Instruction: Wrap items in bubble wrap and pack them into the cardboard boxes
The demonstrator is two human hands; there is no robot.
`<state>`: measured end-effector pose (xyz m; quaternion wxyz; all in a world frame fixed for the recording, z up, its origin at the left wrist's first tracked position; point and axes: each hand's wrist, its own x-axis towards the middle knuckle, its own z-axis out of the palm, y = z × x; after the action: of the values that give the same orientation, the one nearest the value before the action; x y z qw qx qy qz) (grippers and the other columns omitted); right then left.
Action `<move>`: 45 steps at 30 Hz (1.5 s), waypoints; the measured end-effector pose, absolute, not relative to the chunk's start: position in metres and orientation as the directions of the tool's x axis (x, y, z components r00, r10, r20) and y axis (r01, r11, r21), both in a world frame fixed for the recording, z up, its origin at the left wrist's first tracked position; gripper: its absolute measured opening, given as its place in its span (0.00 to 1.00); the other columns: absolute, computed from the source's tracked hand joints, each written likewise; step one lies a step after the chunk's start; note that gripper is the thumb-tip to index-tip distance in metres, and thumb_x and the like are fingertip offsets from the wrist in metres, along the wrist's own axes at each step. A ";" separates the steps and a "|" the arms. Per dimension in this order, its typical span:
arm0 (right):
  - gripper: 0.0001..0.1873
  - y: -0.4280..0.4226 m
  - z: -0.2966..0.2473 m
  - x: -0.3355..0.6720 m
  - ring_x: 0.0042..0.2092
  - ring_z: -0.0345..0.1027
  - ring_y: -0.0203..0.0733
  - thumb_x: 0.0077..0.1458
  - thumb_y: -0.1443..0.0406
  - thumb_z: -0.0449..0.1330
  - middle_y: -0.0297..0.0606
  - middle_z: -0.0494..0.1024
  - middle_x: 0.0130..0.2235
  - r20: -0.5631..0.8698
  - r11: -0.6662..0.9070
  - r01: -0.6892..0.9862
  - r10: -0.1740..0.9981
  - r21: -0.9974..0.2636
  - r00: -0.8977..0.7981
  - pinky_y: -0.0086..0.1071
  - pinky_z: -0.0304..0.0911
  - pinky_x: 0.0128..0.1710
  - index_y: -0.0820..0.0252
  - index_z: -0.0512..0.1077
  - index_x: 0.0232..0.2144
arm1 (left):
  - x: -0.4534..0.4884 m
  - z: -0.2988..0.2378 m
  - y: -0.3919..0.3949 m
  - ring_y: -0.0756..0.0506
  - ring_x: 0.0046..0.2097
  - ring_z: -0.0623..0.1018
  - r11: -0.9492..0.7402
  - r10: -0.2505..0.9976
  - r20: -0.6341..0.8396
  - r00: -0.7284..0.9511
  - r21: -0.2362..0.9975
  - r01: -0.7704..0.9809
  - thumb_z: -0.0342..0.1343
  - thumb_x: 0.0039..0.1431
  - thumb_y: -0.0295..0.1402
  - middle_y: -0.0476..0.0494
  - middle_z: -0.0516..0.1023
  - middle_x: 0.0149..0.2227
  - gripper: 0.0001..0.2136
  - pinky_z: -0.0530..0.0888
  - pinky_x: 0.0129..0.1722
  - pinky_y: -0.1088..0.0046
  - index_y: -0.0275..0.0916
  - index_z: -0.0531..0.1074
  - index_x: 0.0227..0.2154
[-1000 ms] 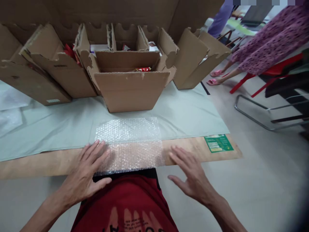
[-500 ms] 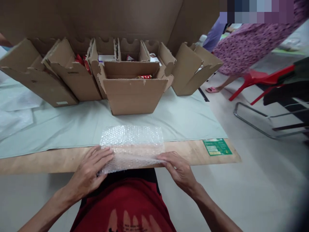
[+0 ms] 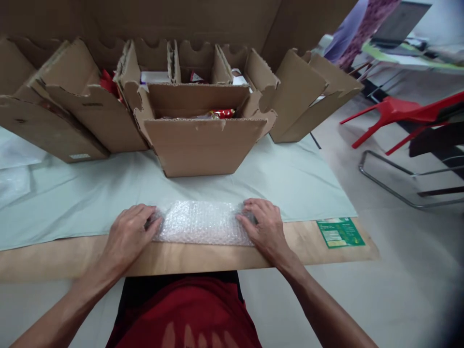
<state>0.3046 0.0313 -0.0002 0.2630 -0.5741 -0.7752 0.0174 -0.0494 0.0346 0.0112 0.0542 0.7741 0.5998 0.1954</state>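
A folded piece of clear bubble wrap (image 3: pixel 203 222) lies at the front of the table, partly on the pale green cloth (image 3: pixel 297 183) and partly on bare wood. At its left end my left hand (image 3: pixel 132 232) grips the edge between thumb and fingers. My right hand (image 3: pixel 264 229) has its fingers curled round the right end. Just beyond the wrap stands an open cardboard box (image 3: pixel 203 147) with a red wrapped item (image 3: pixel 223 114) inside; the rest of its contents is mostly hidden.
Several open cardboard bins (image 3: pixel 92 104) stand in a row behind, before a tall cardboard panel (image 3: pixel 174 19). Clear plastic (image 3: pixel 18 164) lies at the left. A green printed card (image 3: pixel 340 233) is at the right table edge. A red stool (image 3: pixel 395 113) stands on the floor beyond.
The bubble wrap's near flap, earlier hanging at the table edge, is now folded over, making a narrower strip. Both hands have moved forward to its ends. The view has shifted.
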 end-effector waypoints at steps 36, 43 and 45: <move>0.17 -0.075 0.017 0.260 0.30 0.69 0.37 0.55 0.51 0.70 0.37 0.80 0.32 -0.416 -0.442 -0.164 0.893 -0.882 -0.173 0.31 0.67 0.32 0.55 0.84 0.40 | -0.011 0.034 -0.003 0.38 0.60 0.75 -0.509 0.693 0.114 0.712 0.778 0.370 0.59 0.65 0.38 0.38 0.77 0.58 0.26 0.74 0.59 0.54 0.45 0.65 0.65; 0.24 -0.028 0.029 0.243 0.56 0.75 0.54 0.59 0.50 0.65 0.50 0.80 0.55 -0.256 -0.346 -0.440 0.933 -0.829 -0.252 0.40 0.74 0.41 0.52 0.76 0.54 | -0.001 0.013 -0.011 0.38 0.53 0.80 -0.323 0.897 0.100 0.431 0.815 0.481 0.64 0.60 0.42 0.36 0.79 0.55 0.39 0.78 0.54 0.57 0.45 0.55 0.71; 0.29 -0.020 0.022 0.238 0.63 0.70 0.56 0.61 0.50 0.63 0.52 0.75 0.62 -0.242 -0.328 -0.406 0.938 -0.853 -0.248 0.43 0.75 0.46 0.50 0.70 0.61 | 0.009 0.008 -0.011 0.42 0.45 0.81 -0.318 0.945 0.210 0.250 0.763 0.563 0.58 0.65 0.35 0.39 0.81 0.46 0.27 0.78 0.47 0.61 0.41 0.63 0.65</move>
<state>0.2381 -0.0201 0.0225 0.4709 -0.3931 -0.3384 0.7136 0.0085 -0.0110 0.0076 0.2829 0.7382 0.5108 0.3378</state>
